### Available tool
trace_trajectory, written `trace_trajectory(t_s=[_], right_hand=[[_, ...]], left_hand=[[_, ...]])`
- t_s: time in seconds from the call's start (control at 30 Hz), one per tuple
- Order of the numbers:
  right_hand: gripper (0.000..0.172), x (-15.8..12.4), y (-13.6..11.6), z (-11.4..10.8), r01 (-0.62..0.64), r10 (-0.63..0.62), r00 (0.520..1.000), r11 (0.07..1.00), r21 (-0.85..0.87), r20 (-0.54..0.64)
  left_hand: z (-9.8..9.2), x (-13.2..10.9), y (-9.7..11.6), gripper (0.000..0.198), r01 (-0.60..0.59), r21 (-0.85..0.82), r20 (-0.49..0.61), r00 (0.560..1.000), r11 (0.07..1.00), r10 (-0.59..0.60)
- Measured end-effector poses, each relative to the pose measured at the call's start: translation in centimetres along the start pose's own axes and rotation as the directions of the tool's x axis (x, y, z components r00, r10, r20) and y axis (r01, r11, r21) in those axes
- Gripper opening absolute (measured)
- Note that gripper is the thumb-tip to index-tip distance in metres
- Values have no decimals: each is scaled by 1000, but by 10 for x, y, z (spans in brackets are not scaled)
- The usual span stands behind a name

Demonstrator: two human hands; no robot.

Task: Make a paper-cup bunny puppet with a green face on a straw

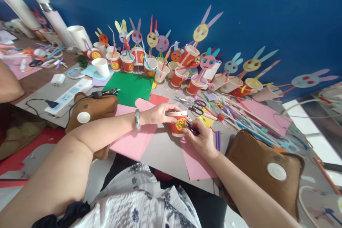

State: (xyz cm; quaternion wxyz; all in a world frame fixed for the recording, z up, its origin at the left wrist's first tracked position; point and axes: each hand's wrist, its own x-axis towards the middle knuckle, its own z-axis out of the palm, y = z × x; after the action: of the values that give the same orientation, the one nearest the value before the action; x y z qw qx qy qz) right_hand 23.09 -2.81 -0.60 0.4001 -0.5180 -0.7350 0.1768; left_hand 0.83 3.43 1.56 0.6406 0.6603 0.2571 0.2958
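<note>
A red-and-white paper cup [179, 128] with a yellow emblem stands upright at the middle of the table. Closed on its rim from the left is my left hand [163, 113], thumb and fingers pinching the wall. A small green bit shows by that thumb, too small to name. My right hand [201, 138] is closed around small scissors [192, 128] with dark purple handles, their tip against the cup's right side. Whether the tip pierces the wall is hard to see. Just behind the cup lie larger black-handled scissors [198, 107]. Pink paper [135, 139] lies beneath my left forearm.
Cups with paper rabbit heads [201, 32] line the blue wall. Straws and strips [235, 112] are heaped right. Brown pouches [263, 171] flank my arms. Green paper [128, 87] and a power strip [68, 94] lie left. Another person's arm [9, 83] shows at far left.
</note>
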Motion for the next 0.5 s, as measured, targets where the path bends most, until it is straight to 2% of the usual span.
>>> trace_trajectory(t_s=[0.13, 0.27, 0.5], right_hand=[[36, -1, 0, -3, 13, -13, 1000, 1000, -11, 5], [33, -2, -3, -5, 41, -41, 999, 999, -27, -13], [26, -4, -5, -5, 61, -62, 998, 997, -57, -13]], left_hand=[[1, -1, 1, 33, 4, -18, 24, 1000, 1000, -3], [4, -2, 7, 27, -10, 13, -3, 1000, 1000, 10], [9, -5, 15, 26, -47, 155, -70, 996, 987, 59]])
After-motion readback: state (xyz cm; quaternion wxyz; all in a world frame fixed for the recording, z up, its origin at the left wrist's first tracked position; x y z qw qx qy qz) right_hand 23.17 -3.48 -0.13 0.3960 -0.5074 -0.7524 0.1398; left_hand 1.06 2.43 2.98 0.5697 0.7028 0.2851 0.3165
